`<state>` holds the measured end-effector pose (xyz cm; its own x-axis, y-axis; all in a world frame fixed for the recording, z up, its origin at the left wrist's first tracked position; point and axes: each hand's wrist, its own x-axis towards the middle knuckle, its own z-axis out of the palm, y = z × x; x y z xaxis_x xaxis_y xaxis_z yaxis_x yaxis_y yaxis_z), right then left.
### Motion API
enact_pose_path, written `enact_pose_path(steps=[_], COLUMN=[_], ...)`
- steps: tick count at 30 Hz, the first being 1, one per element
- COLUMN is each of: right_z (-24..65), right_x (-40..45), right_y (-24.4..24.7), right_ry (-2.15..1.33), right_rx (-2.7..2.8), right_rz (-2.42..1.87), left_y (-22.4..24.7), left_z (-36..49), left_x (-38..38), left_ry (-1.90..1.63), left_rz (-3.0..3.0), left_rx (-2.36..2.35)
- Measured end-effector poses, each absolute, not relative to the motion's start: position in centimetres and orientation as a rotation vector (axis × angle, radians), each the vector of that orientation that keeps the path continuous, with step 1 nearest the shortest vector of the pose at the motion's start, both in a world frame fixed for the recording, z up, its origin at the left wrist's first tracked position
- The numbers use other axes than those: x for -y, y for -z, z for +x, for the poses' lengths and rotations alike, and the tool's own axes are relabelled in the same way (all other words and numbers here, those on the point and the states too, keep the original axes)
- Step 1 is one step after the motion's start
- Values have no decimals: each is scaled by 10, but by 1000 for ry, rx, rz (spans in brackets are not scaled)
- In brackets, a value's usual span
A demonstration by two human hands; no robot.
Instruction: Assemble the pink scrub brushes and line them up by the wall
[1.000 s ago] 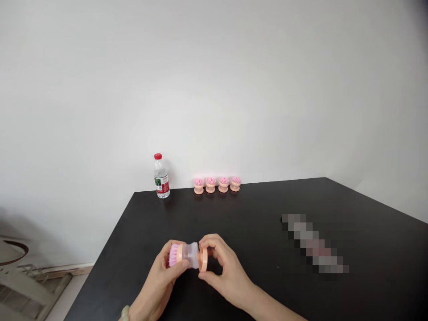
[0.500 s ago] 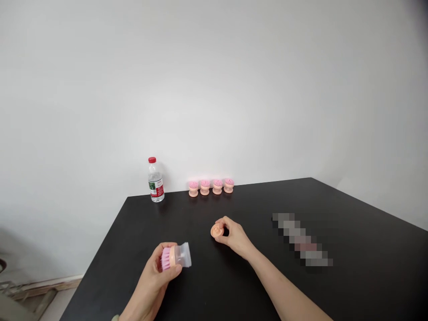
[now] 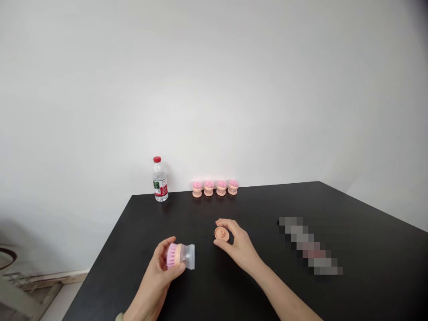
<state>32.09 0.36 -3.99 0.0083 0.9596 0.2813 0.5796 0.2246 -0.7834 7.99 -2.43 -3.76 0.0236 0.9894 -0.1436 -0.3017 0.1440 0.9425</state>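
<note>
My left hand (image 3: 157, 276) is wrapped round a pink-bristled brush (image 3: 179, 256) that lies sideways in the grip, its clear cup end pointing right. Just to the right, my right hand (image 3: 239, 245) holds a round peach cap (image 3: 222, 234) between thumb and fingers, with the cap's inner face and small central knob showing. A gap separates the cap from the brush. Both hands are over the black table (image 3: 187, 218).
Several similar pink brushes (image 3: 209, 188) stand in a row by the wall at the table's back edge. Left of them stands a water bottle (image 3: 161, 185) with a red cap. A pixelated, blurred-out object (image 3: 310, 245) lies at the right.
The peach cap has turned in my right hand, and its inner face shows more clearly. My left hand still holds the brush. The whole view has shifted slightly.
</note>
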Motion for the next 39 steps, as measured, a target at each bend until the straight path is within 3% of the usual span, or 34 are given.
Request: enact_pose_path(steps=[9,16,22,39], right_z=[276,267,262,267], right_x=[30,35,38,28], right_y=[57,49,51,57], right_ry=[-945,-984,-1427,-1393], right_rx=[1791,1719,1319,1449], right_rz=[-966,-1092,-813,-967], left_y=[55,60,55,52], left_z=[77,77,76,74], left_x=[17,27,31,29], left_ry=[-1136,-1068,-1112,-1212], left_rz=[1418,1817,1928,2438], left_rx=[-1095,-1175,-1071,-1019])
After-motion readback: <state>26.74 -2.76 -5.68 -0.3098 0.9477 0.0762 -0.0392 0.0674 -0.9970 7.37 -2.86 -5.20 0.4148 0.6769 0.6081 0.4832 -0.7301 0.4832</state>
